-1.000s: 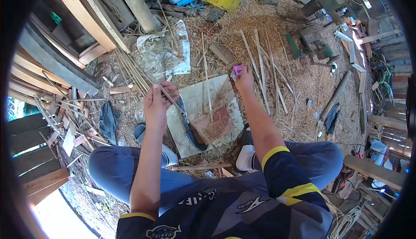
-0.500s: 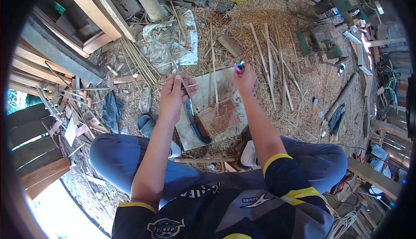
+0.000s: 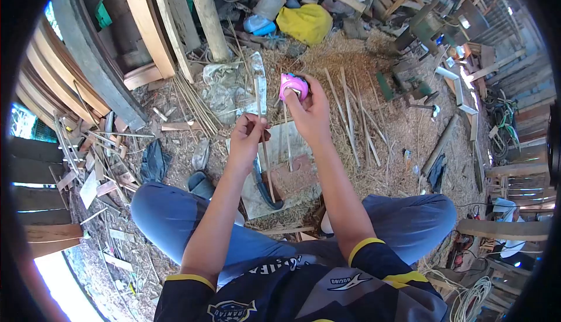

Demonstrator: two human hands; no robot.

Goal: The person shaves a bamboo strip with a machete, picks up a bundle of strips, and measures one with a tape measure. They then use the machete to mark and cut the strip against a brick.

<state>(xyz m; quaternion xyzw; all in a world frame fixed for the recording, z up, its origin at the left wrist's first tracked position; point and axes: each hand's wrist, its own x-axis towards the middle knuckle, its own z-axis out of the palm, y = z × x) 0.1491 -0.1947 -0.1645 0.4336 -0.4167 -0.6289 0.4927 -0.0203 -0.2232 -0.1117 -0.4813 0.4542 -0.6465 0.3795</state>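
Observation:
A thin wooden strip [image 3: 266,161] is pinched in my left hand [image 3: 248,137], running upright above and below the fingers. My right hand [image 3: 308,110] is closed around a pink tape measure [image 3: 293,86], raised to the right of the strip's upper part. Below both hands lies a flat board [image 3: 254,205] with a reddish patch. A curved blade with a black handle [image 3: 267,193] rests on this board, under the strip. Another pale strip [image 3: 288,141] lies on the board, its upper part passing behind the tape measure.
Long thin sticks [image 3: 342,108] lie on the shavings to the right, near a green metal machine [image 3: 403,83]. More sticks [image 3: 190,103] are bundled at the left. A yellow sack [image 3: 305,23] sits at the back, and a wooden post [image 3: 208,18] stands left of it.
My right hand has moved left and turned, bringing the tape measure near the strip. The strip now stands more upright in my left hand. The view has shifted, showing more of the back.

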